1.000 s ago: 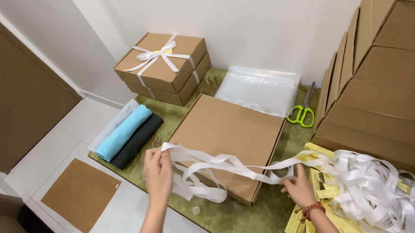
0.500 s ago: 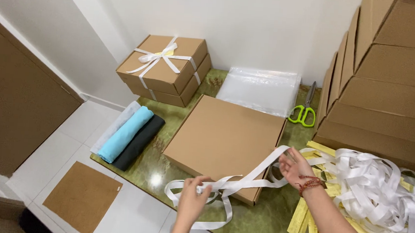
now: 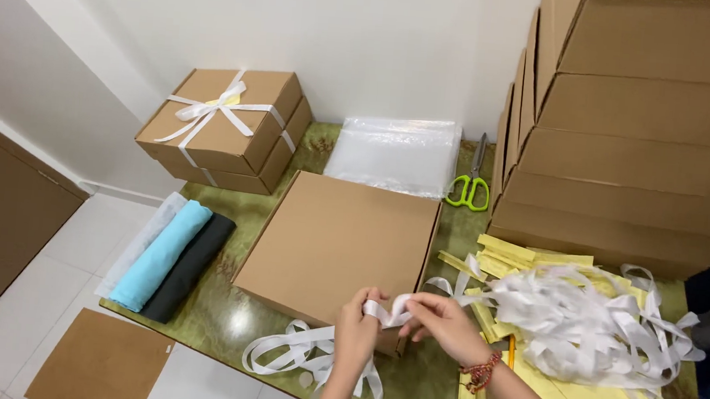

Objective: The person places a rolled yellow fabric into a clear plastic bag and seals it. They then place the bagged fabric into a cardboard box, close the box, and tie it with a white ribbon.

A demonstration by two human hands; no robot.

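While the white ribbon [image 3: 393, 310] is pinched between the fingers of the left hand [image 3: 359, 326] and right hand [image 3: 440, 320] at the tabletop's [image 3: 433, 383] near edge, its loose loops could tangle or slide off. The closed cardboard box [image 3: 339, 245] behind hides its contents.

A glossy green marbled tabletop [image 3: 433, 387] bears a plain square cardboard box [image 3: 339, 245], rolled cloths [image 3: 166, 256], green-handled scissors [image 3: 469, 189], clear plastic bags [image 3: 395, 153] and tangled white ribbon [image 3: 582, 323].
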